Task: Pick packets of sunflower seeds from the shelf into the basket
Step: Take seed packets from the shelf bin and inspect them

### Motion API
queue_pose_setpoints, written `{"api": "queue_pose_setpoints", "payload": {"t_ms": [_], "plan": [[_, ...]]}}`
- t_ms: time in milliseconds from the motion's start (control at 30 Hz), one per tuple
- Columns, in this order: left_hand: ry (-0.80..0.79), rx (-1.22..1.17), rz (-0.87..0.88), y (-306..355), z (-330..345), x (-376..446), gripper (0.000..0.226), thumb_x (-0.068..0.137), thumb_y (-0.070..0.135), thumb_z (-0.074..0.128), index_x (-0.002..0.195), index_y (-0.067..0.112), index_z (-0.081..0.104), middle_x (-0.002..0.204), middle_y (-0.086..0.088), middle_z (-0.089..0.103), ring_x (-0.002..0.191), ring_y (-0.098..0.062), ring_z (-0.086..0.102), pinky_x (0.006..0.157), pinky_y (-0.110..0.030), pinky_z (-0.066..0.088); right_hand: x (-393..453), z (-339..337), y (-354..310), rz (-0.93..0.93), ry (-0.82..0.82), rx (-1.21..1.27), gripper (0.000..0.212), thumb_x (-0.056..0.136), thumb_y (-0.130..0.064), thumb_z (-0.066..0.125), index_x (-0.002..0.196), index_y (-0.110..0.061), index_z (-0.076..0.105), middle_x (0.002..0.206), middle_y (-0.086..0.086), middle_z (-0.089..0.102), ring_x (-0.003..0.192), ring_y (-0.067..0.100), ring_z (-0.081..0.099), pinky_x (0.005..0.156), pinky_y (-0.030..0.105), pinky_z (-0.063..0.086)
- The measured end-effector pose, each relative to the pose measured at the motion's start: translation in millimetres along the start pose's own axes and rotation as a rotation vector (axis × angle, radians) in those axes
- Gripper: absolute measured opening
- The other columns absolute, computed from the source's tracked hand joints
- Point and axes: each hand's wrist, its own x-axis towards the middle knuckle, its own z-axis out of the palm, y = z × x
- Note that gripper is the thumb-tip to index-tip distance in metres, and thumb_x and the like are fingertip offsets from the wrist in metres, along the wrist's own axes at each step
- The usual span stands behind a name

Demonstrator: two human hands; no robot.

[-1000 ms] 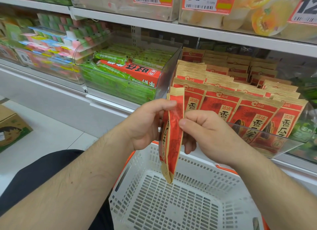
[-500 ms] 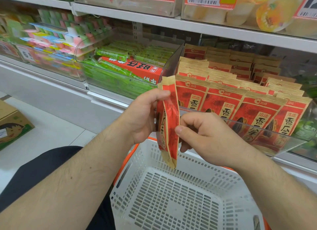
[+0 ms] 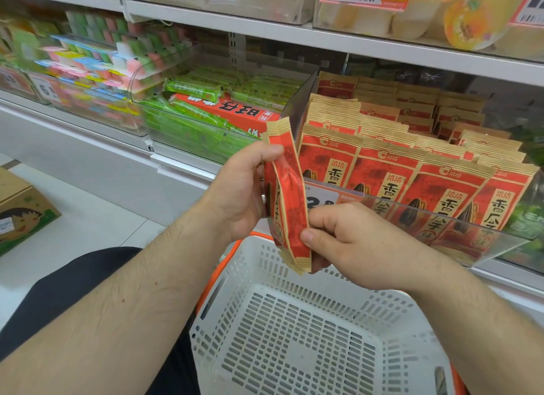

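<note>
2 hands, left hand and right hand, pinch 1 light, crinkly sunflower seed packet by its edges above the basket.

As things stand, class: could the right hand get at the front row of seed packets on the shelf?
Probably not yet. The right hand and the left hand both grip a packet. The front row is close, open above the clear guard, once that hand lets go.

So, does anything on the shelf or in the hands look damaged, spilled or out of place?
Nothing stands out. The packets stand in tidy rows in their bin, the held packets look intact in the left hand and right hand, and the basket holds no packets yet.
</note>
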Motion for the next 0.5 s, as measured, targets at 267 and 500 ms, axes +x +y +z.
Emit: {"api": "queue_pose_setpoints", "payload": {"t_ms": [267, 500], "plan": [[0.009, -0.104, -0.033, 1.9, -1.0, 0.1, 0.034, 0.067, 0.035, 0.058, 0.091, 0.012, 0.062, 0.083, -0.008, 0.053, 0.077, -0.024, 0.052, 0.084, -0.051, 0.042, -2.1, -2.6, -1.1, -0.029, -0.021, 0.03, 0.025, 0.103, -0.018, 0.047, 0.089, -0.01, 0.066, 0.078, 0.002, 0.075, 0.071, 0.005, 0.071, 0.077, 0.038, 0.059], [0.004, -0.171, -0.053, 5.4, -2.5, -1.3, 0.034, 0.064, 0.035, 0.061, 0.089, 0.01, 0.06, 0.085, -0.008, 0.053, 0.087, -0.03, 0.051, 0.077, -0.039, 0.046, 1.4, 0.7, 3.7, -0.066, 0.087, 0.29, 0.023, 0.09, -0.032, 0.07, 0.084, -0.011, 0.064, 0.077, 0.013, 0.069, 0.065, 0.023, 0.064, 0.067, 0.045, 0.054]]}}
